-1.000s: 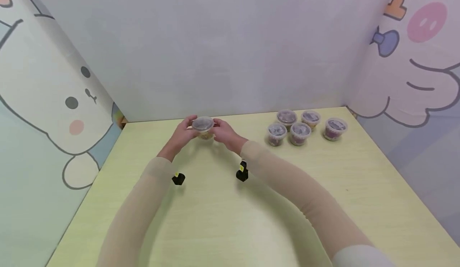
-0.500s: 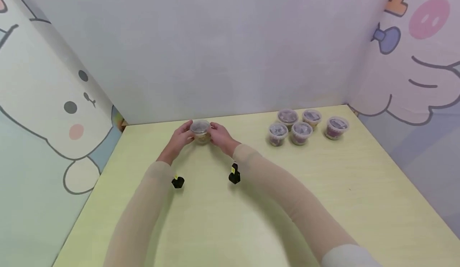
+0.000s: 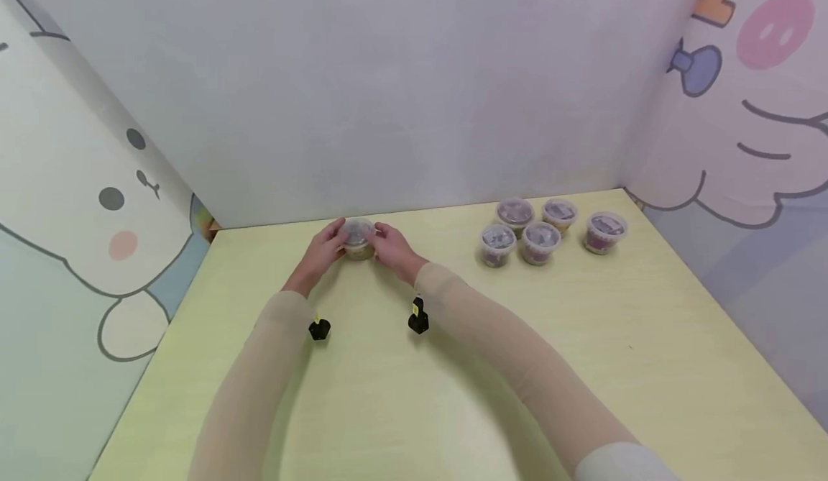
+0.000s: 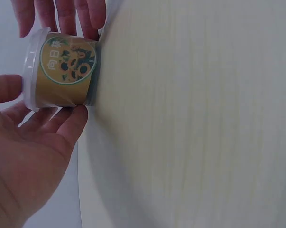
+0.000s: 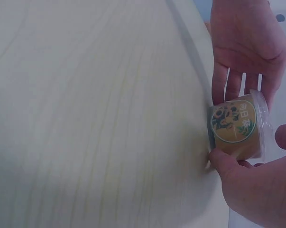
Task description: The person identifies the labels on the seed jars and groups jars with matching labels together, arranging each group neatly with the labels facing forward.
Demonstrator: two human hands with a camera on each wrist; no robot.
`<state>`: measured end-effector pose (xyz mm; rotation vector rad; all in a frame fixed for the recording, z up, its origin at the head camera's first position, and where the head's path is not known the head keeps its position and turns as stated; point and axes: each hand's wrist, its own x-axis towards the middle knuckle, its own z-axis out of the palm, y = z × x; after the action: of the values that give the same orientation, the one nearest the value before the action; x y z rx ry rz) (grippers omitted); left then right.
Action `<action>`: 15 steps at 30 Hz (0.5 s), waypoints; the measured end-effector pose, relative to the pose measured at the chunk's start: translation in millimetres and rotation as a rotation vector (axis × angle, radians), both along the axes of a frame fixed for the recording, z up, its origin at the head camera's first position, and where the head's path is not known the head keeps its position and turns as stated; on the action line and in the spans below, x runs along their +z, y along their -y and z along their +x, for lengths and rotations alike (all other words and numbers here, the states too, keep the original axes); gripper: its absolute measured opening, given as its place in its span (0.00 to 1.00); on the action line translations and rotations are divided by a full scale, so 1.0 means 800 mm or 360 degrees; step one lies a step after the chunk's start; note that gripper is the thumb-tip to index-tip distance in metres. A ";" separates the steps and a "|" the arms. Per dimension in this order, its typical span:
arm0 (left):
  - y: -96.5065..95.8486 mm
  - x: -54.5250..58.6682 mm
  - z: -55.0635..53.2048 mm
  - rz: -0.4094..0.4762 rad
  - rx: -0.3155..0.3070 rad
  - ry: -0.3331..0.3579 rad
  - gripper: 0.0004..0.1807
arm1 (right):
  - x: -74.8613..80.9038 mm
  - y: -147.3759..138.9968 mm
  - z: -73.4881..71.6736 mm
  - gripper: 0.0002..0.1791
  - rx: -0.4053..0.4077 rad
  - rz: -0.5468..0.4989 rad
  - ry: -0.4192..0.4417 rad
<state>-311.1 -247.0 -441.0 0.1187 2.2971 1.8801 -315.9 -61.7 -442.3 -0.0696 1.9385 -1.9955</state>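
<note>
A small round tub with a clear lid and a sunflower label sits between my two hands near the table's back edge. In both wrist views its base looks to be at the tabletop. My left hand grips it from the left, thumb by the lid rim and fingers along the side, as the left wrist view shows on the tub. From the right, my right hand holds the same tub, its thumb near the lid. The far side of the tub is partly hidden.
Several similar lidded tubs with purple or yellowish contents stand at the back right of the pale wooden table. One purple tub stands apart on their right. A wall rises behind the table.
Both hands have brought the tub slightly left and down to the tabletop. My right hand has shifted left with it. The tubs at the right stay where they were.
</note>
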 end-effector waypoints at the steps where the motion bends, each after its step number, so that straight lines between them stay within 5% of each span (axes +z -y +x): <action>1: -0.001 -0.001 -0.001 -0.0001 0.0006 -0.0006 0.31 | 0.000 0.000 0.000 0.33 0.0008 0.0021 -0.0030; 6: -0.004 -0.004 -0.002 0.0014 0.0052 -0.0012 0.32 | 0.002 0.001 -0.002 0.30 0.0025 0.0106 -0.0137; 15: -0.007 -0.012 0.002 -0.0005 0.0084 -0.0011 0.34 | 0.002 0.004 0.000 0.27 -0.0022 0.0144 -0.0139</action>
<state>-309.8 -241.5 -450.5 0.0650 2.3297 1.9043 -316.3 -64.8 -440.5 -0.1228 2.0866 -1.9405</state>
